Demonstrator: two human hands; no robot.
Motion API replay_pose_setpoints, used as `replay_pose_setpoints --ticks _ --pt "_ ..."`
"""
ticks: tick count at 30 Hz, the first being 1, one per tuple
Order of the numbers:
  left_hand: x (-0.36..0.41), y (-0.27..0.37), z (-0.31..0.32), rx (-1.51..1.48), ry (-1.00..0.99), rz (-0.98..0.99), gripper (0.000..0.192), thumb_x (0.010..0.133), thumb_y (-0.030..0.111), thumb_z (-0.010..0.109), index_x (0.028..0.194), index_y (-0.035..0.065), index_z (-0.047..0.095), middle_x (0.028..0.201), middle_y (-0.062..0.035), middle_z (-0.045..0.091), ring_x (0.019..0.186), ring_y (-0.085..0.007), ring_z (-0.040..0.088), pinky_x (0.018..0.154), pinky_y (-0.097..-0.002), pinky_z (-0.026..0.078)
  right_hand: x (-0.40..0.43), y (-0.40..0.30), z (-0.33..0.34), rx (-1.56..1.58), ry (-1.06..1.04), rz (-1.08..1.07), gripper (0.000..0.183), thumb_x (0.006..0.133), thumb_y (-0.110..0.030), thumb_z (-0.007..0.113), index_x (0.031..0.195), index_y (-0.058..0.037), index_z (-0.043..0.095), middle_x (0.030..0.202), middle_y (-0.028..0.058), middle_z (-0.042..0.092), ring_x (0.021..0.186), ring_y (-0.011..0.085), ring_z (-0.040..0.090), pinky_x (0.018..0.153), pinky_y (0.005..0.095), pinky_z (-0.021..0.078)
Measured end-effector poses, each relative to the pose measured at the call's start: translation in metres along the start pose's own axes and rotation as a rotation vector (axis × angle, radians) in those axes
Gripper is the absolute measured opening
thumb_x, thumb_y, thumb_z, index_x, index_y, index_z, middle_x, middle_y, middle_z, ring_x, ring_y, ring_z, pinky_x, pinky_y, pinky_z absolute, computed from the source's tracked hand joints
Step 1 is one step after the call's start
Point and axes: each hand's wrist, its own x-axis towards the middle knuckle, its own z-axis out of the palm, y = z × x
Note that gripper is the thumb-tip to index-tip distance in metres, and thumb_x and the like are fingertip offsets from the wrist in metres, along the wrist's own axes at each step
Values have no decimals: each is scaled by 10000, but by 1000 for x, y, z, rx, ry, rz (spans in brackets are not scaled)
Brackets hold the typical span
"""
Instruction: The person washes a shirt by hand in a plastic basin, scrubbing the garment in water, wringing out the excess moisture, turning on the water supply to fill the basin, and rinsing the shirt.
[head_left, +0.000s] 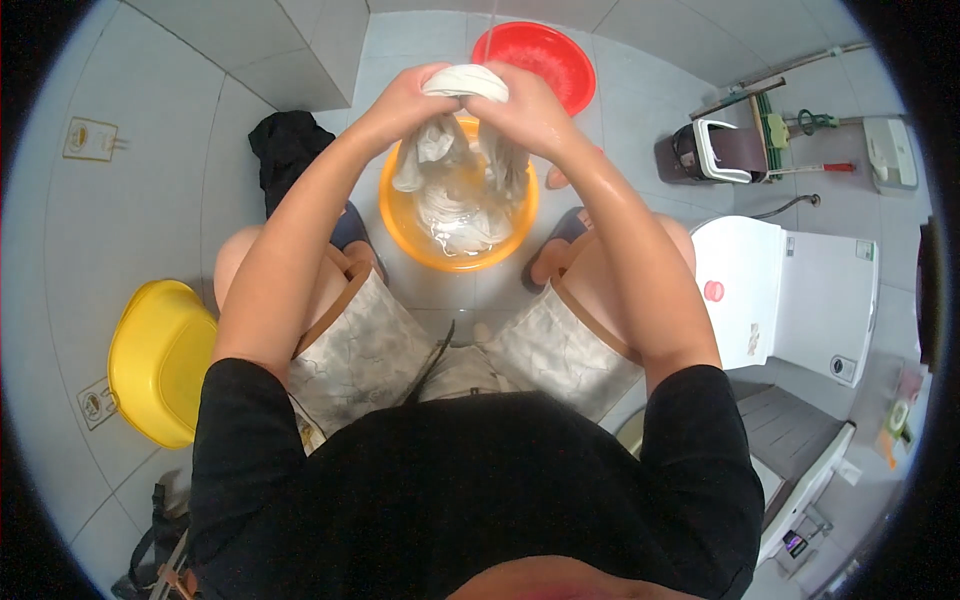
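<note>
A wet white cloth (466, 81) is stretched between my left hand (412, 103) and my right hand (517, 105), with the fingers of both closed on it. Its lower folds hang down into an orange plastic basin (459, 262) on the floor between my feet. More white cloth (459, 217) lies in the water of that basin. Beyond my right hand stands a red plastic basin (587, 79) with water in it, and a thin stream of water falls near its left side.
Dark cloth (289, 146) lies on the floor at the left. A yellow plastic tub (161, 360) leans by the left wall. To the right are a white toilet (739, 300), a dark bin (679, 154) and a red-handled brush (832, 167). My slippered feet flank the orange basin.
</note>
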Motion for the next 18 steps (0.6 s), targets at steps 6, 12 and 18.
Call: replay_pose_setpoints --ticks 6,12,18 --pt "-17 37 12 -673 -55 75 500 780 -8 597 1280 11 578 1113 -65 663 1020 -160 652 906 -306 530 -1 -5 0 510 -285 -41 828 811 -295 860 1472 -44 431 1368 95 566 1248 188 559 1057 357 454" --pt "-11 56 21 -691 31 135 451 881 114 654 1302 -3 541 1195 -119 626 1075 -232 632 980 -349 511 4 -10 22 616 -144 -135 656 762 -177 888 1314 -27 567 1185 65 658 1118 166 622 987 336 495" --pt "-1 47 4 613 299 408 588 952 349 670 1427 56 485 1432 -198 461 1264 -357 529 1083 -423 442 9 18 26 690 -296 242 322 821 -100 721 1122 -6 655 954 63 677 786 152 658 717 309 551"
